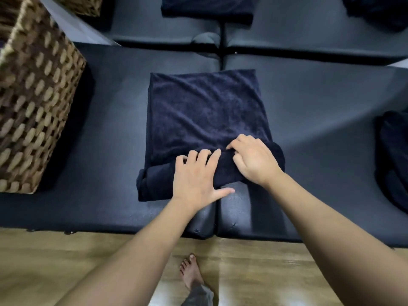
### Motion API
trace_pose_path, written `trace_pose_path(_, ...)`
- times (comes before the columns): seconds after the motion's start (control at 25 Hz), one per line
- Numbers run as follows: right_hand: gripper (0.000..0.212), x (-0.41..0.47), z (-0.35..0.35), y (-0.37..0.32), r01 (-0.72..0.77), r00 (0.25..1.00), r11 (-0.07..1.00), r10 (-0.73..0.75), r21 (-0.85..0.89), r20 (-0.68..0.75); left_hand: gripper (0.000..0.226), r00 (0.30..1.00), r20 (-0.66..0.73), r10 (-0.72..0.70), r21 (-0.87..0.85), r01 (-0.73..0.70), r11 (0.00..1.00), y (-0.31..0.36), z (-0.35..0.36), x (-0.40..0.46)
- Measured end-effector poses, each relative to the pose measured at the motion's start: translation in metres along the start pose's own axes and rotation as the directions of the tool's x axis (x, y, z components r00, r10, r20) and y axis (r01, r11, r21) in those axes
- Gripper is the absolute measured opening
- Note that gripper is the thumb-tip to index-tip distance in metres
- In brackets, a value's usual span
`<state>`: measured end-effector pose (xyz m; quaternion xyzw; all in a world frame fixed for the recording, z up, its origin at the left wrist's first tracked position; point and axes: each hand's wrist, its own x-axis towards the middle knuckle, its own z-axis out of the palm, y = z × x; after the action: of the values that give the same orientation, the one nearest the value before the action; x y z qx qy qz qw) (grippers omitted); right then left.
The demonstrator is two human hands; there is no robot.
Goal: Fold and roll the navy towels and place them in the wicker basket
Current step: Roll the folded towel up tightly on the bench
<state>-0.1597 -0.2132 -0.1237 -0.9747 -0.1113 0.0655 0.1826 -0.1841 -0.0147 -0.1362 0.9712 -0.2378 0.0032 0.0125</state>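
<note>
Hands [223, 168] on towel's [205, 111] rolled edge

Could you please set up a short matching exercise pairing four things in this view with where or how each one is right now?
Things:
1. wicker basket
2. left hand
3. right hand
4. navy towel

States:
A. fingers curled, pinching the roll
B. partly rolled at its near end
C. fingers straight, pressing on the roll
D. standing at the left on the dark padded table

Pairs: 1-D, 2-C, 3-A, 4-B
</note>
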Motion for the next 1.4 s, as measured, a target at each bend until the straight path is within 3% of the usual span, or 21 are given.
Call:
trace_pose_path(0.12,0.056,-0.023,-0.002,0.014,0.203,0.974,0.979,-0.203,-0.007,-0.099,0.101,0.999,0.051,-0.008,-0.018,0.009,1.0,-0.008,0.002,0.009)
trace_pose_path(0.2,0.075,-0.037,0.004,0.026,0.301,0.94,0.921,-0.33,-0.247,-0.084,0.098,0.998,0.063,0.011,-0.02,-0.009,1.0,-0.013,0.002,0.015)
trace_pose_path(0.28,0.083,-0.047,0.018,0.026,0.267,0.942,0.857,-0.328,-0.441,-0.067,0.094,0.997,0.075,0.02,-0.013,-0.019,1.0,-0.012,0.002,0.017)
trace_pose_path(0.36,0.078,-0.046,0.026,0.021,0.226,0.941,0.844,-0.319,-0.487,-0.117,0.087,0.992,0.125,0.027,-0.054,-0.02,0.998,-0.013,0.0,0.022)
trace_pose_path(0.48,0.075,-0.038,0.022,0.017,0.221,0.945,0.875,-0.3,-0.431,-0.126,0.079,0.969,0.241,0.051,-0.214,0.002,0.977,-0.02,-0.01,0.035)
trace_pose_path(0.64,0.079,-0.011,-0.004,0.016,0.209,0.978,0.921,-0.197,-0.328,0.069,0.079,0.954,0.298,0.015,-0.359,0.098,0.928,-0.024,-0.021,0.043)
trace_pose_path(0.8,0.061,0.023,-0.03,0.011,0.093,0.953,0.985,-0.047,-0.142,0.299,0.07,0.999,0.044,-0.026,0.074,0.023,0.997,-0.007,-0.018,0.028)
trace_pose_path(0.88,0.055,0.037,-0.041,0.011,-0.003,0.92,0.999,0.017,-0.035,0.392,0.064,0.997,-0.06,-0.05,0.065,0.054,0.996,-0.008,-0.011,0.03)
trace_pose_path(1.0,0.059,0.054,-0.047,0.013,-0.072,0.889,0.997,0.053,0.023,0.455,0.052,0.993,-0.064,-0.103,-0.038,0.101,0.994,-0.023,-0.007,0.059)
trace_pose_path(1.08,0.062,0.06,-0.045,0.013,0.024,0.936,0.996,0.009,-0.087,0.352,0.049,0.995,-0.011,-0.103,-0.07,0.102,0.992,-0.03,-0.011,0.075)
trace_pose_path(1.16,0.06,0.058,-0.033,0.007,0.115,0.992,0.945,-0.092,-0.306,0.089,0.049,0.99,0.069,-0.121,-0.131,0.13,0.983,-0.038,-0.016,0.091)
trace_pose_path(1.2,0.054,0.055,-0.026,0.0,0.071,0.996,0.908,-0.085,-0.412,-0.016,0.05,0.981,0.136,-0.141,-0.171,0.164,0.971,-0.043,-0.019,0.101)
trace_pose_path(1.28,0.044,0.055,-0.013,-0.016,-0.055,0.993,0.899,0.003,-0.435,-0.121,0.052,0.936,0.307,-0.171,-0.23,0.247,0.941,-0.055,-0.022,0.123)
trace_pose_path(1.4,0.041,0.08,-0.01,-0.016,-0.145,0.987,0.914,0.107,-0.378,-0.121,0.052,0.893,0.417,-0.173,-0.267,0.302,0.915,-0.058,-0.028,0.136)
